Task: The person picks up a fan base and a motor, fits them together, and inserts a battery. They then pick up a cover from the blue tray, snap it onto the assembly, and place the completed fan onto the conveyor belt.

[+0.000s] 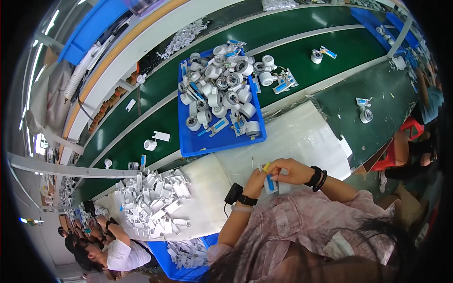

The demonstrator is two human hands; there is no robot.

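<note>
- Left hand [255,184]: one; fingers closed on a small white-and-blue piece [271,184]; black band and boxy black device [233,193] at the wrist.
- Right hand [293,170]: one; fingertips pinched on the same piece, meeting the left; dark bands [317,177] at the wrist.
- White-and-blue piece: one, between both hands, in front of the wearer's chest, at the near edge of the pale sheet [302,137] (a yellow bit [266,167] shows above it; whether attached, cannot tell).
- Blue tray [222,150]: one, beyond the hands, heaped with white round housings [215,100], some with blue-marked flat parts.
- White flat parts [155,200]: loose pile, left of the hands.
- Blue bin [163,259]: one, below that pile, holding similar parts.
- Green belt [302,78]: one, running behind the tray, a few housings on it.
- Co-worker in a white top [123,256]: one, lower left.
</note>
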